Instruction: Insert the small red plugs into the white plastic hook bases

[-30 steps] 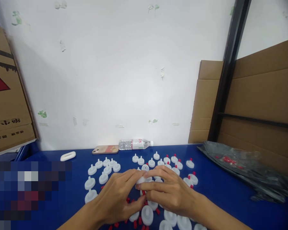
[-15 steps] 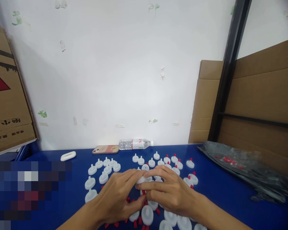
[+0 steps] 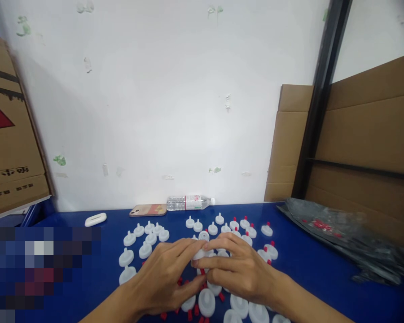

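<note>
Between the fingertips of both hands is a white plastic nozzle cap (image 3: 198, 255), a round lid that the fingers partly cover. My left hand (image 3: 170, 273) grips it from the left, fingers bent over the top and thumb below. From the right, my right hand (image 3: 237, 262) closes on the same cap with curled fingers. A small red tip (image 3: 202, 271) shows just under the cap, between the hands; whether it is attached is unclear. Around and below the hands lie more white nozzle caps (image 3: 206, 302) and loose red tips (image 3: 221, 296).
Bare-spouted caps (image 3: 129, 238) stand to the left, red-tipped ones (image 3: 266, 229) to the right. A phone (image 3: 148, 210), a water bottle (image 3: 190, 202) and a white case (image 3: 95, 219) lie toward the wall. A dark plastic bag (image 3: 343, 237) holding red bits lies at right.
Both hands stay in nearly the same place on the cap. The fingers have shifted only slightly.
</note>
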### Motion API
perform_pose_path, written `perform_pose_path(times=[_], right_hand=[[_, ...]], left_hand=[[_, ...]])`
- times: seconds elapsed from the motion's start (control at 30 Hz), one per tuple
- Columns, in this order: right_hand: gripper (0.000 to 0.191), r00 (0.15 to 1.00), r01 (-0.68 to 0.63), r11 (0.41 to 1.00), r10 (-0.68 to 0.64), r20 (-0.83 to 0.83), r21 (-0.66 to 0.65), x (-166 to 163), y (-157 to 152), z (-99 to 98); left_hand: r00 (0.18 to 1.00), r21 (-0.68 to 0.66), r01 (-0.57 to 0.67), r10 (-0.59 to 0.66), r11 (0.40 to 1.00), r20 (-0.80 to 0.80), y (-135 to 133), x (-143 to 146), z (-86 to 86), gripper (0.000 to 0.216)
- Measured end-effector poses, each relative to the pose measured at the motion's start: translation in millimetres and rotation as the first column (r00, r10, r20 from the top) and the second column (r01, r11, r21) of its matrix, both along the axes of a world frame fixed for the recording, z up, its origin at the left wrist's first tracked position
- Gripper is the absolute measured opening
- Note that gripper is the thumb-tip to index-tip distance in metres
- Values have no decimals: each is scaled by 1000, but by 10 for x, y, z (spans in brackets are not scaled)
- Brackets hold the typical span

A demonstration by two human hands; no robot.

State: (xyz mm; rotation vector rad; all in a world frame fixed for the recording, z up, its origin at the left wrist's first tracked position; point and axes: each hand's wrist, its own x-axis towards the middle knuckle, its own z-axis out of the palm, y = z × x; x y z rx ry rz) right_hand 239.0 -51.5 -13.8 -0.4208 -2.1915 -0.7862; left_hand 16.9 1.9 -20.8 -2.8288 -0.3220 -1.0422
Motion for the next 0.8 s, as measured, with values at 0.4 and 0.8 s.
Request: perform_pose_path(times=[0.4, 0.8], right_hand=[[17, 998, -49, 999, 48, -37, -17, -7, 10, 33], [23, 999, -4, 1000, 4, -43, -10, 59, 8, 106]], left_hand=[[999, 57, -32, 34, 998, -31, -11, -20, 44, 35], [989, 56, -123, 118, 991, 89, -23, -26, 18, 38]])
